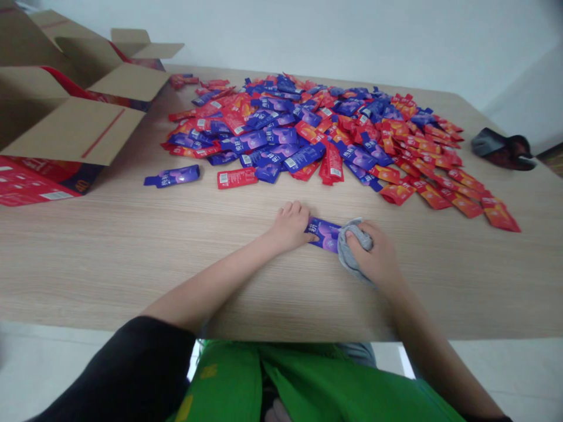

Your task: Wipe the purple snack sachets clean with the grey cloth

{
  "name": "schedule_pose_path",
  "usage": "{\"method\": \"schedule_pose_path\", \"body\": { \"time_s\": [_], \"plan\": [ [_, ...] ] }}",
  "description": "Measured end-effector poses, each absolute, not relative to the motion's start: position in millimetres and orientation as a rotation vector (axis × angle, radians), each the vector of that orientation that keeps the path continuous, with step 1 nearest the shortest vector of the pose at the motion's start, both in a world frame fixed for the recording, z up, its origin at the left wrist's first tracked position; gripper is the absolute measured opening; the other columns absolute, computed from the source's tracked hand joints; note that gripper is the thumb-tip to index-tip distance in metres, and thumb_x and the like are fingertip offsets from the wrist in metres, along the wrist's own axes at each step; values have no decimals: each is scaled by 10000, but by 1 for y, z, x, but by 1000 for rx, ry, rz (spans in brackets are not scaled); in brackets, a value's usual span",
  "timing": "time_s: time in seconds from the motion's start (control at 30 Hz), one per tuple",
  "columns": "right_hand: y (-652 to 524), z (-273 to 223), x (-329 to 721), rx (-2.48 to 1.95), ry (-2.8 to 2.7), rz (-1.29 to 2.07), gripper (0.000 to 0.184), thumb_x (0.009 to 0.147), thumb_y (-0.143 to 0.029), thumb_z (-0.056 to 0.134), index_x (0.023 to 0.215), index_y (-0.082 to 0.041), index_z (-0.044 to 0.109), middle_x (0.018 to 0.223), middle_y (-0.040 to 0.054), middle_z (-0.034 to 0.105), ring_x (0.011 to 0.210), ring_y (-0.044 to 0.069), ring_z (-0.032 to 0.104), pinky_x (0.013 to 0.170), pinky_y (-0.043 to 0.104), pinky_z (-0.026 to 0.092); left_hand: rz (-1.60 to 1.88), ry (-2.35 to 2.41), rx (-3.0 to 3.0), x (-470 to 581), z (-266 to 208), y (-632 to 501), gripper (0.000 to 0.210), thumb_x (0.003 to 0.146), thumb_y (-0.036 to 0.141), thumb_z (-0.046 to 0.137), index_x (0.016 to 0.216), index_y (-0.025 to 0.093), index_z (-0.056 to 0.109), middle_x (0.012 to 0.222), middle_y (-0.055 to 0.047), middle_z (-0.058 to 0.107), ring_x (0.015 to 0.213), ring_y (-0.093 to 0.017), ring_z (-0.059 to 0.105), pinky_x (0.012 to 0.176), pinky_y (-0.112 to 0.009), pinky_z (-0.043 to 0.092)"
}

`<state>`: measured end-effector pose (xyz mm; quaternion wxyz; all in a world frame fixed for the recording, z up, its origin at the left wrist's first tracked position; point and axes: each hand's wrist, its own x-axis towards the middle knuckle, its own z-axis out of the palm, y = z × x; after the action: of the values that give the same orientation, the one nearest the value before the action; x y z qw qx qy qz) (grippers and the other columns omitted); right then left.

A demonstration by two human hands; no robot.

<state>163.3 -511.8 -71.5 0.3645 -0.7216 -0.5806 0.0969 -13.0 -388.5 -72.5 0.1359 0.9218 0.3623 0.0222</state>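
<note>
A flat purple pouch [325,234] with pale printing lies on the wooden table near its front middle. My left hand [291,227] holds the pouch's left end, with its thumb over the printed face and its fingers bent at the far edge. Bunched in my right hand [382,255] is a grey cloth [350,251], which rests on the pouch's right end and covers it. A red pouch [237,178] and another purple pouch [172,176] lie singly on the table, beyond my left hand and to the left.
A wide heap of red and purple pouches [281,136] spreads across the back of the table [132,252]. Open cardboard boxes [65,129] stand at the left, flaps folded outward. A dark object [501,149], perhaps a cap, lies at the far right.
</note>
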Motion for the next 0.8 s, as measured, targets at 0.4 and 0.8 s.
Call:
{"method": "schedule_pose_path", "body": {
  "time_s": [0.4,0.8],
  "plan": [
    [-533,-46,173,-1883,-1219,171,248,874,-408,520,694,-238,530,605,-27,478,561,159,463,555,301,366,290,754,3053,-30,-64,-418,244,975,161,371,1125,220,555,1134,-95,582,1046,-269,527,858,-414,412],
    [-506,-42,166,-1916,-1406,108,211,873,-383,542,724,-235,527,723,13,556,699,190,537,665,335,409,237,585,2865,-66,-76,-437,355,962,294,438,1286,184,535,1318,-101,524,1196,-275,452,981,-414,373]
  ]
}}
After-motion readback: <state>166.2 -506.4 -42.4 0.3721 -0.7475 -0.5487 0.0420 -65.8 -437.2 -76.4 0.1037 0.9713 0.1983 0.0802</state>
